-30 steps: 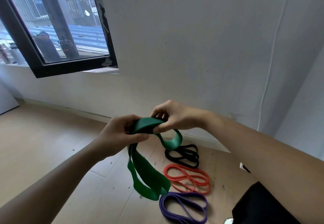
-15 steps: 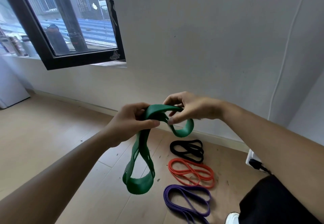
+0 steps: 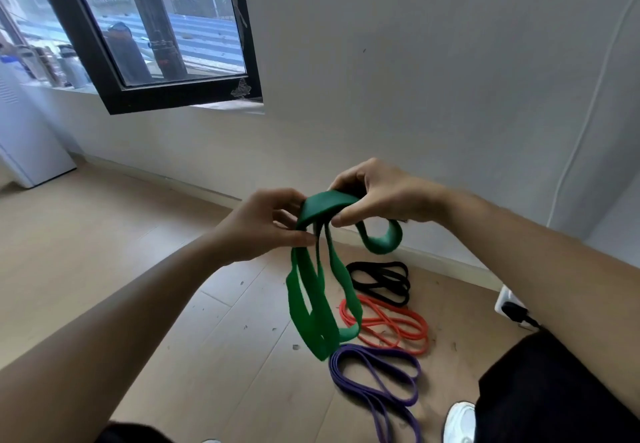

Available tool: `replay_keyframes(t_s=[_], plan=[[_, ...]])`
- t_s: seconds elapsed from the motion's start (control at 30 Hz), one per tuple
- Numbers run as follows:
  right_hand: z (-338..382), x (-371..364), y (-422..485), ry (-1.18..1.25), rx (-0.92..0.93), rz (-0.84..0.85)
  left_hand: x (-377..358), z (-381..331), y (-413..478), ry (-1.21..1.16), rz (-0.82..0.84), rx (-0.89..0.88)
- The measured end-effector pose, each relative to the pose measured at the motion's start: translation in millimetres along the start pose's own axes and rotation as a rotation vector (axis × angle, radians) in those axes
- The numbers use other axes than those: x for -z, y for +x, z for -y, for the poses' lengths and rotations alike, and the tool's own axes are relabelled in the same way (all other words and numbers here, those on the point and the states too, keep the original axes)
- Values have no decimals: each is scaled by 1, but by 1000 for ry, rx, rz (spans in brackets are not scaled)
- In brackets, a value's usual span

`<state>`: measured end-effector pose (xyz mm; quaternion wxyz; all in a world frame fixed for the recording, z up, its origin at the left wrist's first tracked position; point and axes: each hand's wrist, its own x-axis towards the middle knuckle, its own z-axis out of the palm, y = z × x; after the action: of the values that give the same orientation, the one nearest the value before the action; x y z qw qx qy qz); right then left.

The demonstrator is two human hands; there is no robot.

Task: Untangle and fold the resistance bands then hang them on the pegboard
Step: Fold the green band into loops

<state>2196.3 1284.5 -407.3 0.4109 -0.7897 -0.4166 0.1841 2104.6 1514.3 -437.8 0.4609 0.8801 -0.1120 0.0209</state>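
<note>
A wide green resistance band (image 3: 311,304) hangs in folded loops in front of me, its top bend held between both hands. My left hand (image 3: 263,227) pinches the left side of the bend with thumb and fingers. My right hand (image 3: 374,196) grips the right side, and a short green loop curls out below it. On the floor beneath lie a black band (image 3: 381,281), a red-orange band (image 3: 391,326) and a purple band (image 3: 377,380), each in coiled loops. No pegboard is in view.
A white wall (image 3: 415,78) stands ahead with a black-framed window (image 3: 114,71) on the left. A white power strip with a black plug (image 3: 512,307) lies at the right by the wall. My white shoe (image 3: 460,422) and dark trouser leg are at bottom right.
The hanging green loops have swung and lengthened, now reaching down over the red band. Both hands stay on the band's top, slightly shifted; the view has tilted a little lower.
</note>
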Motion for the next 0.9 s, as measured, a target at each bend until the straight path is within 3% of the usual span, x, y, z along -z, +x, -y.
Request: replay_keyframes(t_s=[0.17,0.33,0.57,0.7,0.9], plan=[[-6,1,-1,-148,-44,75,5,5,4,300,67,39],[-9,9,-1,-124,-40,20,21,12,0,82,153,144],[-15,10,-4,-11,-50,-20,21,29,2,234,74,50],[-12,8,-3,71,-11,-48,8,36,2,186,161,113],[-11,5,-1,99,36,-145,-18,36,8,57,107,107]])
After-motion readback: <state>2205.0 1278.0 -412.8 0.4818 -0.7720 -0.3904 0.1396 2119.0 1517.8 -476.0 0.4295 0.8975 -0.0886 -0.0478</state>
